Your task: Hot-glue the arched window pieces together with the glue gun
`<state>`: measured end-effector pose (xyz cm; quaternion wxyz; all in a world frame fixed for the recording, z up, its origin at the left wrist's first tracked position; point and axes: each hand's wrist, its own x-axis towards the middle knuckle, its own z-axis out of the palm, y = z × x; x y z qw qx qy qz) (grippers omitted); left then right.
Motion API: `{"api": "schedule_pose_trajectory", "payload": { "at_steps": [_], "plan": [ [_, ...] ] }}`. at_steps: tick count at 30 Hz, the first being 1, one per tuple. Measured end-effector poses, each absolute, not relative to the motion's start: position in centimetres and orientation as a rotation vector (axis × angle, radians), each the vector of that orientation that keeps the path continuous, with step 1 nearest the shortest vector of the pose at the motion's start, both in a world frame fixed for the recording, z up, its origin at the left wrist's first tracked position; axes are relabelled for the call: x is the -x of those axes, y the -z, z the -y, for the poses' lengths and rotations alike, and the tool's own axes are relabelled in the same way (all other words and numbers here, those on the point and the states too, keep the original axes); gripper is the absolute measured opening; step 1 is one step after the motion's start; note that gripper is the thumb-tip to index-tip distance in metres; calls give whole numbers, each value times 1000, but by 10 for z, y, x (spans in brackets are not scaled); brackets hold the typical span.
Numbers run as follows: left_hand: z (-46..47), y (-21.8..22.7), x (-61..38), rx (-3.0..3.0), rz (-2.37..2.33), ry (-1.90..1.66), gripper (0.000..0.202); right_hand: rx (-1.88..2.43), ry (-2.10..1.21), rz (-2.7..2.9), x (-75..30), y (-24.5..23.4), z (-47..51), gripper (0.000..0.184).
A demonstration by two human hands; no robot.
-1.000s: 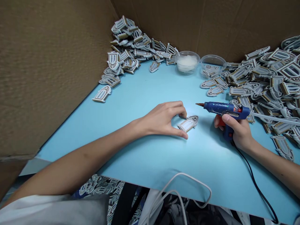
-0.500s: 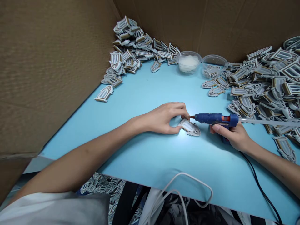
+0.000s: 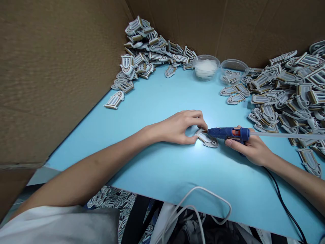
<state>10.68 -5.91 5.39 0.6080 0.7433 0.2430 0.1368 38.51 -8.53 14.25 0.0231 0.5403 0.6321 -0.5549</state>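
Observation:
My left hand (image 3: 184, 128) grips the flat end of a small arched, window-shaped piece (image 3: 209, 141) between thumb and fingers, holding it at the blue tabletop. In my right hand (image 3: 250, 147) is a blue hot glue gun (image 3: 220, 133), with a long clear glue stick (image 3: 284, 135) running out of its back. The gun's nozzle points left and sits over the piece's flat end, close to my left fingertips. Whether it touches the piece I cannot tell.
Similar arched pieces are heaped at the back left (image 3: 142, 51) and along the right (image 3: 289, 91). Two clear round tubs, one with white contents (image 3: 206, 67), stand at the back. Cardboard walls (image 3: 63, 67) enclose the table; a white cable (image 3: 210, 193) loops over its front edge.
My right hand has brought the glue gun slightly left and down, so its nozzle now lies over the piece. My left hand keeps its hold almost unmoved.

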Motion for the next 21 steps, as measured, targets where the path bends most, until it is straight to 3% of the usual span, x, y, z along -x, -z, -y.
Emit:
{"api": "schedule_pose_trajectory", "payload": {
  "at_steps": [21],
  "plan": [
    [58, -54, -108, -1725, -569, -306, 32, -1615, 1676, -2017, -384, -141, 86, 45]
  ]
}}
